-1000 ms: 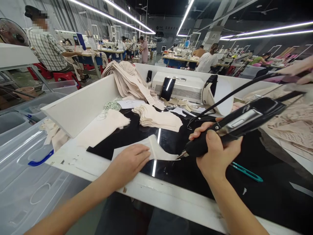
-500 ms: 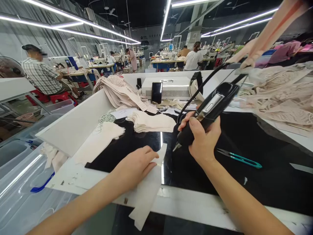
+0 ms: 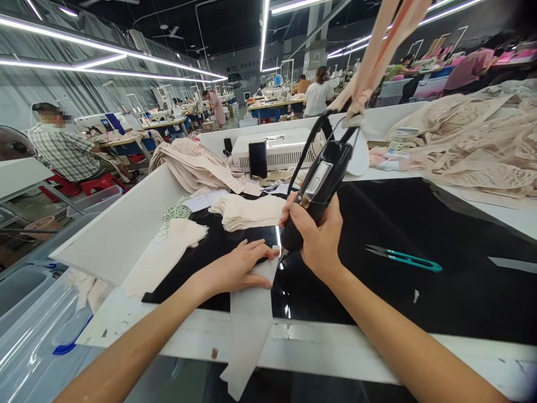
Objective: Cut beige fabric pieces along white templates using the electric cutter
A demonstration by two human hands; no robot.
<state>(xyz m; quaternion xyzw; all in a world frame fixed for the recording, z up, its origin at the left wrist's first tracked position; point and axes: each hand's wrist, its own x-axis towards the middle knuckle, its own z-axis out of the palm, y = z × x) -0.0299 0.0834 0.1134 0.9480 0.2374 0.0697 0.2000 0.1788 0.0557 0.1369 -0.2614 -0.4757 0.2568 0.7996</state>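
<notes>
Along the near side, the white front edge of the surface [image 3: 335, 354], with the lower end of a pale strip [image 3: 250, 330] hanging past it and the upper part lying on a black mat [image 3: 377, 299]. On the left, closed in by an upright white panel [image 3: 113, 229], with pale pieces [image 3: 165, 257] just beside its foot. Behind the strip, little room before a stack of cream pieces [image 3: 251, 211], then a white box [image 3: 289, 151]. To the right, the widest room for moving, over the mat, shared with teal snips [image 3: 413, 260] and a small white scrap [image 3: 416, 295]; farther back, heaped beige fabric [image 3: 482, 140]. Left grip [image 3: 241, 266] laid palm-down over the strip's upper end, fingers slightly spread, thumb apart from them, pressing rather than pinching. Right grip [image 3: 321, 243] wrapped around a black handheld tool [image 3: 330, 162], thumb along its side. Slanting down to the strip's right edge with its pointed tip; cannot tell whether touching.
</notes>
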